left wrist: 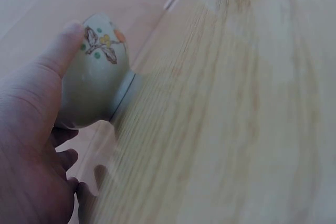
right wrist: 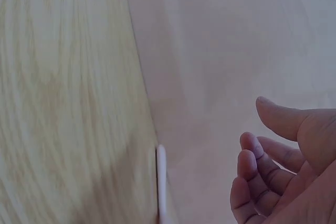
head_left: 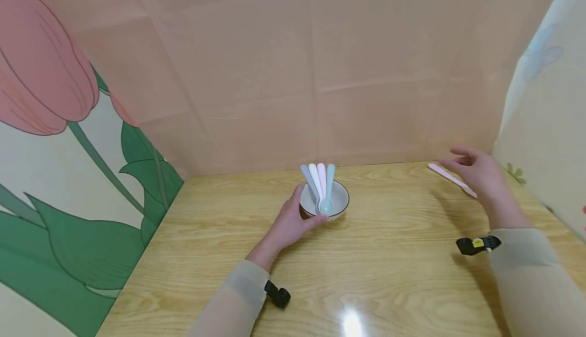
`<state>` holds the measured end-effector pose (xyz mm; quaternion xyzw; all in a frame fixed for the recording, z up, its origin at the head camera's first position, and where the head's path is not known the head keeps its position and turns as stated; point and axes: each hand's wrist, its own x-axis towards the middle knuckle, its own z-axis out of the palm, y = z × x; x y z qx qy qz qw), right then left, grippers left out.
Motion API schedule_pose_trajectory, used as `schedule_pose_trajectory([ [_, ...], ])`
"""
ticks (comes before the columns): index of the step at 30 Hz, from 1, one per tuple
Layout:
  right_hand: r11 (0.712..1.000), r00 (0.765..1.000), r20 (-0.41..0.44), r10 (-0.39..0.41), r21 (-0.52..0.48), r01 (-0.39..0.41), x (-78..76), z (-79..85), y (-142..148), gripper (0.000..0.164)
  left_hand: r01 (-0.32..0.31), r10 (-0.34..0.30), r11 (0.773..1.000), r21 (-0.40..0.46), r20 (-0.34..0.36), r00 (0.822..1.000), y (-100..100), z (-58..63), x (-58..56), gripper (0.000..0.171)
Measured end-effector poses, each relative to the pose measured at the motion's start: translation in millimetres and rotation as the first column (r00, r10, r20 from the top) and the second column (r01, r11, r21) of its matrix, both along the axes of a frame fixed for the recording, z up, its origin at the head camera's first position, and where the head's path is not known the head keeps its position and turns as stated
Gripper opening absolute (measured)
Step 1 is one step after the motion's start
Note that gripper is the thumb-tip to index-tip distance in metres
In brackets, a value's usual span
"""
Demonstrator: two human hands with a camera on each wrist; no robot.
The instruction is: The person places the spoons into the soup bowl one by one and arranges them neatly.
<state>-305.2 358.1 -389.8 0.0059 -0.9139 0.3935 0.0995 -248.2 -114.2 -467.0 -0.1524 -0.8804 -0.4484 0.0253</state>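
Near the back middle of the table stands a small white bowl (head_left: 341,198) with a dark rim; the left wrist view shows a flower pattern on the bowl's side (left wrist: 100,82). My left hand (head_left: 289,220) grips it, thumb at the front and fingers round the left side. Several pastel spoons lean in it, among them a light blue spoon (head_left: 328,189) and a pink spoon (head_left: 322,176). Over at the right, my right hand (head_left: 482,174) hovers above another pink spoon (head_left: 446,174) lying on the table. Its fingers are loosely bent and hold nothing.
The wood-grain table (head_left: 389,276) ends at a pinkish backdrop sheet (head_left: 256,82). A tulip-printed panel (head_left: 91,174) borders the left side, and a pale sheet (head_left: 554,138) borders the right. Each wrist wears a small black camera (head_left: 277,295).
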Motion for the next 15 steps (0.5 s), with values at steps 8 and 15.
schedule_pose_trajectory([
  [8,0.998,0.996,0.085,-0.001,-0.055,0.005,-6.8,-13.8,20,0.082,0.02,-0.02,1.0,0.015,-0.018,1.0,0,-0.1,-0.1,0.106],
  [15,0.997,0.993,0.115,-0.017,-0.079,0.026,-10.6,-21.9,33,0.087,0.011,-0.011,1.0,0.002,-0.016,1.0,-1,-0.5,-0.6,0.106],
])
